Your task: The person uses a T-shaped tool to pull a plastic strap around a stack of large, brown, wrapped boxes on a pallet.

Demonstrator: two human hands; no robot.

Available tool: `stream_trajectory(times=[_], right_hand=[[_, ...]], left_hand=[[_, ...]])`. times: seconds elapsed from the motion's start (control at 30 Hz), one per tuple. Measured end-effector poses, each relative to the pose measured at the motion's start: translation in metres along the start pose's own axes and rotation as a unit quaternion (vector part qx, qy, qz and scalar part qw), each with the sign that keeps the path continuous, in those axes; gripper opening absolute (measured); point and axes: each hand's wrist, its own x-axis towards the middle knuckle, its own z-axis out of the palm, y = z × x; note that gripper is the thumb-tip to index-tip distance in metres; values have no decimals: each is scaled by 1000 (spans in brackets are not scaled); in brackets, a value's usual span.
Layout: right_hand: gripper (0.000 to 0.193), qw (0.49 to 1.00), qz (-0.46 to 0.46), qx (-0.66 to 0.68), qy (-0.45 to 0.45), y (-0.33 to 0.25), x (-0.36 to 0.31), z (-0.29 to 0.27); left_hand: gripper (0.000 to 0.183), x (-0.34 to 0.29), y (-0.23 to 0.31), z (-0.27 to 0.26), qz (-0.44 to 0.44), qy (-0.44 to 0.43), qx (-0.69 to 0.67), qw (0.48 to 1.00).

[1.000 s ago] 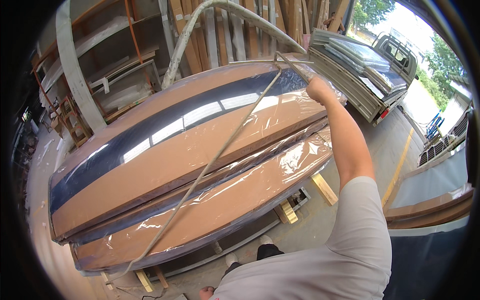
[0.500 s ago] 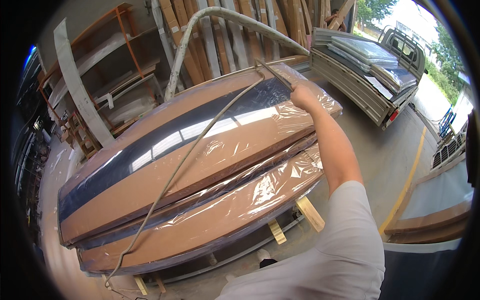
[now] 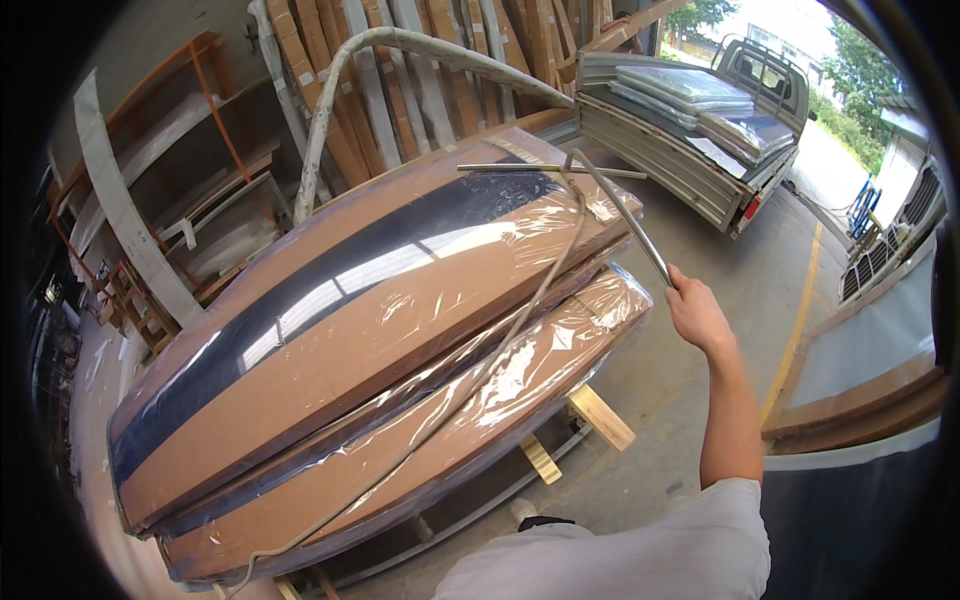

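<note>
A person in a short grey sleeve grips the end of a slim, round metal tube (image 3: 632, 222) with the right hand (image 3: 697, 315), fingers curled around the shiny shaft; the left hand is out of view, and its state cannot be told. The tube, straight and smooth, stands over the far right end of a plastic-wrapped pack (image 3: 400, 310), its long axis slanting from the grip up and leftward, away from the person. At its far end it meets a thin, straight metal crossbar (image 3: 510, 168) that points left and right, nearly level, its right tip past the pack's edge; whether the bar touches the film cannot be told. A dull, flexible hose (image 3: 549, 282) hangs from the joint and bends down to the lower left across the packs. The long, boxy upper pack shows flat brown faces and a glossy dark band beneath creased clear film; a second wrapped pack (image 3: 490, 420) lies just beside it, nearer the person, above pale, square-cut timber blocks (image 3: 603, 418). Behind, a truck (image 3: 650, 165) with ribbed metal sides carries flat film-wrapped panels (image 3: 680, 90), near a scuffed, whitish curved pipe (image 3: 400, 37).
</note>
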Motion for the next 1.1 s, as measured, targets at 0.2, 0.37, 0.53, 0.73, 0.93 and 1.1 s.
stream_trajectory(times=[0.2, 0.37, 0.53, 0.73, 0.93, 1.1], right_hand=[[27, 993, -99, 16, 62, -13, 143, 75], [49, 982, 53, 168, -74, -103, 159, 81], [46, 994, -97, -41, 1, -77, 156, 78], [50, 999, 18, -23, -22, -32, 53, 16], [53, 998, 27, -52, 36, 37, -45, 18], [51, 997, 14, -67, 26, 35, -117, 27]], left_hand=[[31, 16, 21, 7, 20, -13, 18, 1000], [31, 9, 21, 5, 18, -15, 21, 999], [31, 0, 6, 1, 25, -22, 18, 999], [31, -24, -48, -10, 13, -30, 6, 999], [31, -53, -115, -30, -6, -34, 7, 999], [31, -61, -173, -46, -10, -23, -1, 1000]])
